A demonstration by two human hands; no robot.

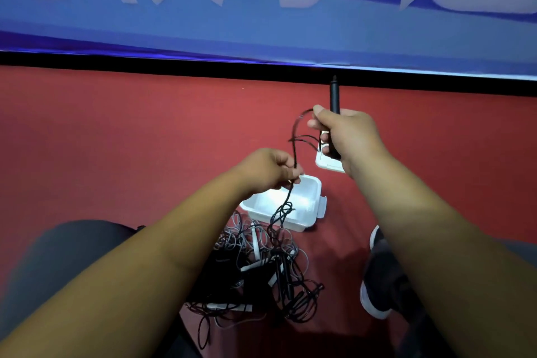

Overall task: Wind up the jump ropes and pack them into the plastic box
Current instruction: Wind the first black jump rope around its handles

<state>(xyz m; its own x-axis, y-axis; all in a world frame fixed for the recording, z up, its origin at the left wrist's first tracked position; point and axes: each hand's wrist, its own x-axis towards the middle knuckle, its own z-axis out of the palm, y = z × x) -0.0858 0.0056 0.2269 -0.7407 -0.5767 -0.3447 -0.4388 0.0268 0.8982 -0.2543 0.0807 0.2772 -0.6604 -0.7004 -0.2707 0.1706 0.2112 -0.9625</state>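
Winding is at an early stage: the right hand grips a black rope handle, the left hand pinches its cord, and the plastic box stands empty on the floor beside a tangled pile of ropes not yet wound.

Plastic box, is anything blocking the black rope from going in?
Nothing covers the plastic box; its lid lies off, beyond it. But the black rope, pinched by the left hand and running to the handle in the right hand, trails down into the tangled pile in front of the box.
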